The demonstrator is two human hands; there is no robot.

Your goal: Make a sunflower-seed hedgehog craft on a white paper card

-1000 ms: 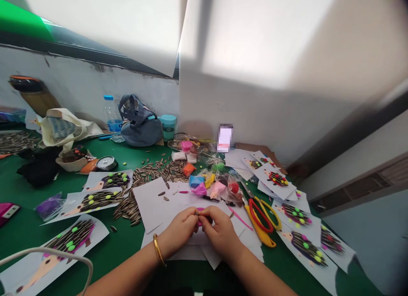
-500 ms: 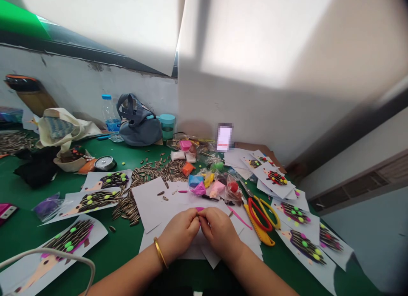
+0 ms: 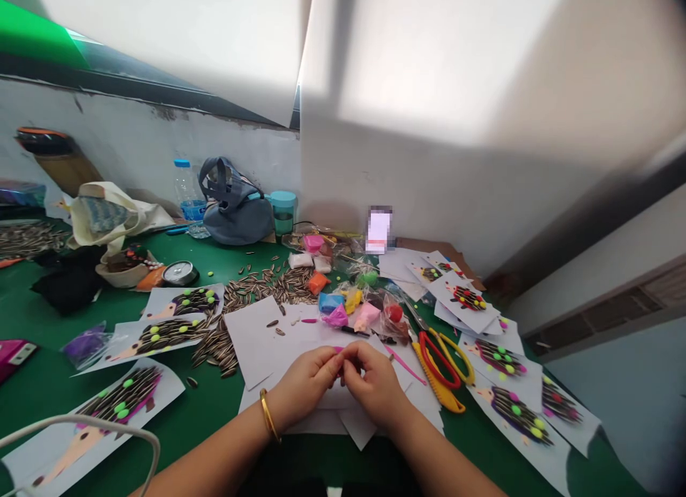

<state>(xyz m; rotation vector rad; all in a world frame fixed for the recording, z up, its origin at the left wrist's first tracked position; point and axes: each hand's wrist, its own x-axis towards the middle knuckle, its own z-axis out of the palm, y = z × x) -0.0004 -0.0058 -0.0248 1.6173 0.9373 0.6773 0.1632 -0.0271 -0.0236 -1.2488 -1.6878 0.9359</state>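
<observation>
My left hand [image 3: 306, 380], with a gold bangle at the wrist, meets my right hand [image 3: 374, 384] above white paper sheets [image 3: 257, 338]. Both have thumb and fingers pinched together at the tips, and whatever sits between them is hidden. A bit of pink clay [image 3: 338, 349] shows just behind the fingertips. To the right of my right hand lies a long thin pink clay strip [image 3: 410, 367] on the paper. A few loose sunflower seeds [image 3: 279, 332] rest on the sheet beyond my left hand.
A sunflower seed pile [image 3: 257, 288] spreads at the back left, beside bagged coloured clay [image 3: 367, 315]. Scissors [image 3: 436, 358] and a yellow cutter [image 3: 440, 388] lie to the right. Hedgehog pictures [image 3: 517, 415] flank both sides. A white cable [image 3: 107, 423] loops at front left.
My hands stay pinched together, with the fingertips shifted slightly right and the right fingers a little more arched. Less of the pink clay shows. The whole view has shifted slightly.
</observation>
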